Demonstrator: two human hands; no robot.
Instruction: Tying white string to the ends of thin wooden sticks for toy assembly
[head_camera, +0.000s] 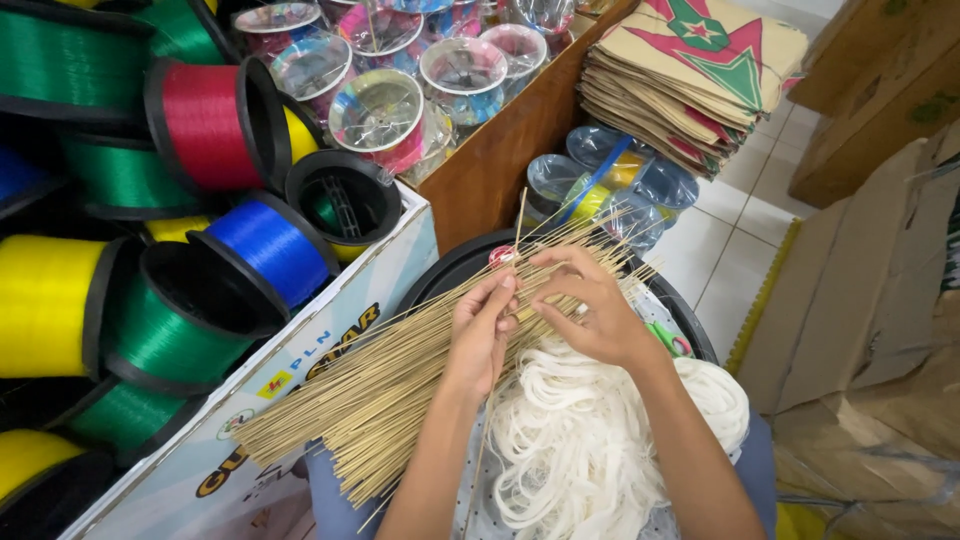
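Observation:
A large bundle of thin bamboo sticks (370, 385) lies slanted across my lap and a round black tray (450, 268). My left hand (482, 330) rests on the bundle, its fingertips pinching a stick near the top. My right hand (590, 305) meets it from the right, thumb and fingers closed on the same thin stick. A ring shows on the right hand. Below the hands sits a loose heap of white string (580, 440).
A cardboard box (300, 390) at left holds big spools of red (205, 125), blue (265, 245), green and yellow line. Clear plastic reels (378, 112) fill a wooden crate behind. Stacked paper kites (690, 75) lie at top right. Brown cartons (870, 330) stand at right on the tiled floor.

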